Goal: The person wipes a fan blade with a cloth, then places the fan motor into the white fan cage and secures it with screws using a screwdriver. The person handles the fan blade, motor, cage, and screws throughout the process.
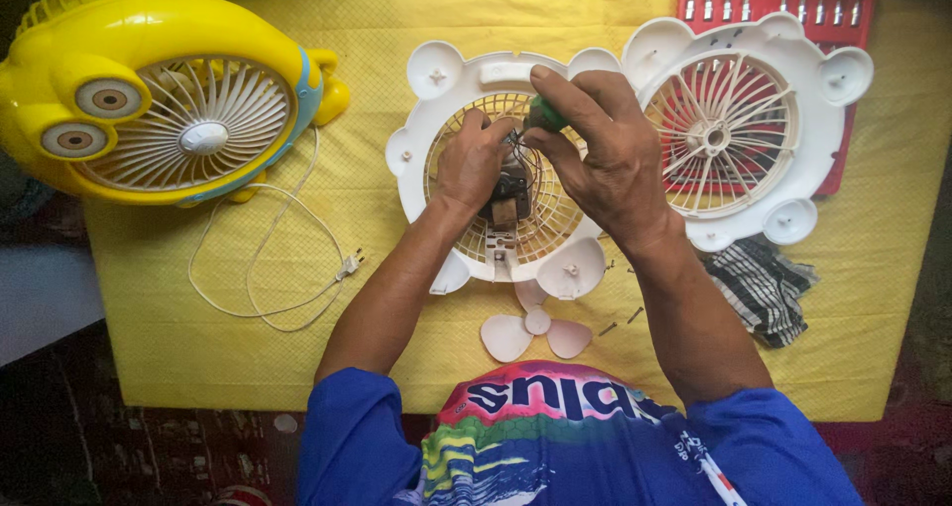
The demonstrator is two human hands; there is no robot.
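Well into taking apart a white fan housing [451, 79] at centre: front grille [749, 119] set off to the right, blade [535, 329] and loose screws [621, 322] lying near. Left hand [474, 161] pinched on the motor [508, 200]; right hand [603, 154] closed round a green-handled screwdriver [543, 117]. Motor and wiring left to free. Yellow fan [159, 89] whole, far left.

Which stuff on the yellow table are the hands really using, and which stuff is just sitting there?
In use:
left hand on the small motor
right hand holding a green-handled screwdriver
white fan shell under both hands

Just lying about:
yellow fan and its white cord
second white grille
red bit case
loose fan blade
checked cloth
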